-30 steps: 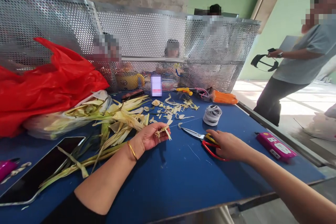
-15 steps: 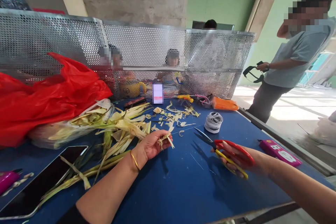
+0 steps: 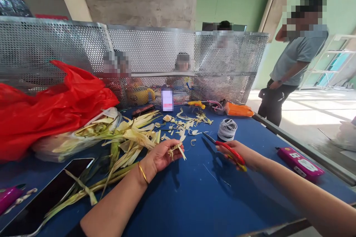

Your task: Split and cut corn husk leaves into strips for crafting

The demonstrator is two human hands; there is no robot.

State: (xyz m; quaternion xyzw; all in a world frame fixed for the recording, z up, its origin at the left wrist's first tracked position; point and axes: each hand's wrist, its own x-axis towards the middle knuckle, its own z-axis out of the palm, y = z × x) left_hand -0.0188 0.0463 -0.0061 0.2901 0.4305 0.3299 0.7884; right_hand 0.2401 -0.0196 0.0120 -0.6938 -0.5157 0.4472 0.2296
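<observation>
Left hand point(image 3: 164, 155): palm turned upward, thumb and fingers curled closely around a small husk piece; a gold bracelet point(image 3: 143, 173) circles the wrist.
Husk piece point(image 3: 179, 151): a pale, twisted scrap at the left hand's fingertips, raised above the table; its loose tail points rightward and toward the wearer.
Right hand point(image 3: 249, 153): fingers wrapped around the handles of the scissors; their exact placing in the loops cannot be told.
Scissors point(image 3: 222, 144): red and yellow handles, held above the table; long axis oblique, tip far and to the left, handles near and to the right. The blades appear as one thin line; whether they are slightly parted cannot be told.
Governing relation: the husk piece lies left of the scissors and slightly nearer the wearer than their tip, with bare table between. The tip is directed past the piece's far side, not at it.
Thread ball point(image 3: 227, 130): white and dark, just beyond the right hand, well apart from the left.
Loose thread point(image 3: 210, 173): a fine strand on the table, nearer the wearer than the scissors.
Husk pile point(image 3: 136, 135): left of and beyond the left hand.
Blue table point(image 3: 172, 203): also carries a dark phone point(image 3: 55, 190) at left and a purple case point(image 3: 302, 164) at right.
</observation>
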